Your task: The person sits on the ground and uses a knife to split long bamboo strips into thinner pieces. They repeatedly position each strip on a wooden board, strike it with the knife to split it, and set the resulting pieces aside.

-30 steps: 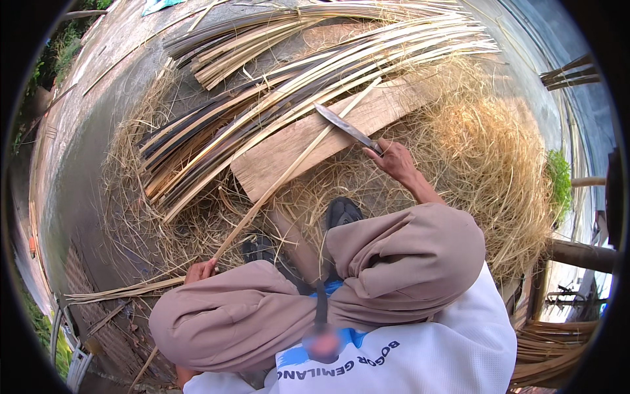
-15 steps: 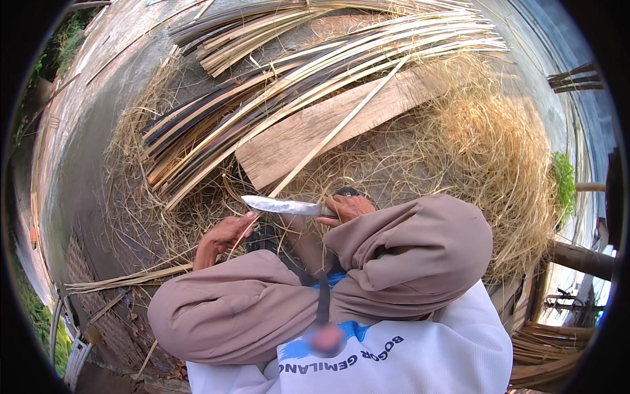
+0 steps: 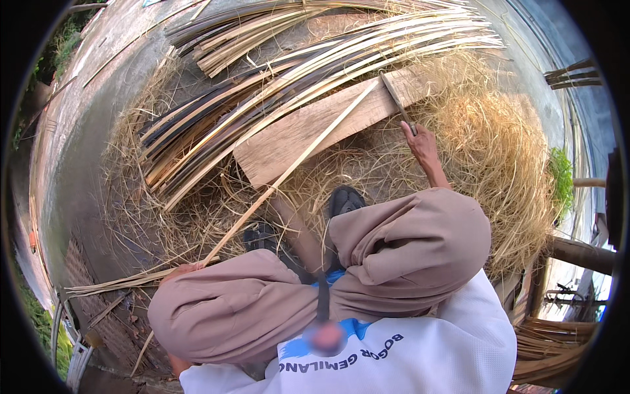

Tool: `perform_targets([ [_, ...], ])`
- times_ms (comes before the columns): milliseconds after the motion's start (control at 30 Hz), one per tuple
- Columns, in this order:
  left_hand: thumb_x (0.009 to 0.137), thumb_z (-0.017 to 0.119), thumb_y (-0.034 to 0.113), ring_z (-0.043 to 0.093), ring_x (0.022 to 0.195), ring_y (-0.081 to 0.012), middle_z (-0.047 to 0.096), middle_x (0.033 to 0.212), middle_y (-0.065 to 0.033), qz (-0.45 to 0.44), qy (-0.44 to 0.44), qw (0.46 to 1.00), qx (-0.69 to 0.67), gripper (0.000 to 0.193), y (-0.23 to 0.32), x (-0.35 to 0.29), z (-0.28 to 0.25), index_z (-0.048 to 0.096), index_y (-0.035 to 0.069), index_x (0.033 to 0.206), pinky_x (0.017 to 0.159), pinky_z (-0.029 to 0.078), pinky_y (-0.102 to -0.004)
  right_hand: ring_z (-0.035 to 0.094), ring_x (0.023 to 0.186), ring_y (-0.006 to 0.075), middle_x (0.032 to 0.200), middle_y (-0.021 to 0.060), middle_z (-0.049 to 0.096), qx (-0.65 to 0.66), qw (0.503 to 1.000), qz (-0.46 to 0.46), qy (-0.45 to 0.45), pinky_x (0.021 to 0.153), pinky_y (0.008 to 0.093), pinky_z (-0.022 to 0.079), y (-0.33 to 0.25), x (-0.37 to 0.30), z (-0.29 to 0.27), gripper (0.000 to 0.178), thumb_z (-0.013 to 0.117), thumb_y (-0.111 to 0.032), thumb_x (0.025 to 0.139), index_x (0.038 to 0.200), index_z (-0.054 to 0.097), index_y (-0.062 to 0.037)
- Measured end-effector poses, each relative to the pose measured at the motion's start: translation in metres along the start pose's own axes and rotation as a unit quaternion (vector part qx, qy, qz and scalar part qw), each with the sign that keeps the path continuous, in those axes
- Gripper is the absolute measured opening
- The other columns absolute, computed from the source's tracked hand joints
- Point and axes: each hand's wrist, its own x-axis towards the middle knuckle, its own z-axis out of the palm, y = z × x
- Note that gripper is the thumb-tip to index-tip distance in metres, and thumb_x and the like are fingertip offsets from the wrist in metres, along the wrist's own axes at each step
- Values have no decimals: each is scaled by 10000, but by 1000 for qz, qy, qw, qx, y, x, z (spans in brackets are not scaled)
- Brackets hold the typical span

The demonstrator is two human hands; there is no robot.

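Note:
My right hand [image 3: 424, 146] is closed round the handle of a knife [image 3: 394, 94], above the far right part of a wooden board [image 3: 275, 156]. The blade points away from me and lies close to the far end of a long, pale bamboo strip [image 3: 314, 144]. That strip slants across the board down to my left hand [image 3: 184, 270], beside my left knee. Only part of the left hand shows, closed at the strip's near portion; the knee hides the rest.
Long bundled bamboo strips [image 3: 289, 85] lie beyond the board, with a second bundle [image 3: 249, 43] farther back. Curly shavings [image 3: 489, 138] heap up on the right and spread round my feet. A few thin strips [image 3: 125, 281] rest left of my knee.
My right hand has carried the knife away from me, toward the board's far right. My left hand has drawn back to the left knee, and the strip's far end has slid nearer.

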Motion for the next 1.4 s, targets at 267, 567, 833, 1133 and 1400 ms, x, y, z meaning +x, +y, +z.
perform_targets([
  [267,1046,583,462,578,690,-79,687,850,-20,108,83,991,17,470,35,43,24,664,52,1260,607,457,-258,595,573,391,629,222,602,0,997,-63,40,582,486,456,-48,-50,58,577,655,-530,972,781,590,11],
  [567,972,712,336,700,898,-331,737,1027,-166,398,390,789,259,361,153,112,143,737,69,1212,804,540,-349,630,643,443,664,237,616,37,998,-38,-46,599,521,467,-64,-67,46,563,653,-534,971,825,566,3],
  [833,1032,605,388,749,938,-312,754,1002,-205,353,312,855,215,390,138,111,116,741,56,1186,809,549,-397,662,681,374,715,165,623,-58,973,-218,-58,612,480,504,-56,-113,63,484,696,-497,950,865,567,-38],
  [1133,1040,588,374,738,969,-338,750,1041,-209,342,344,845,226,402,137,105,122,725,34,1206,839,544,-395,561,523,257,579,128,584,39,998,-29,-32,528,430,450,-34,-14,-5,556,666,-536,968,744,616,-30],
  [1400,1033,594,388,707,787,-340,700,873,-254,339,339,846,232,411,139,107,117,725,44,1217,743,513,-422,646,611,351,671,187,640,-23,986,-150,-74,608,503,498,-36,-75,41,557,656,-563,957,796,597,-34],
])
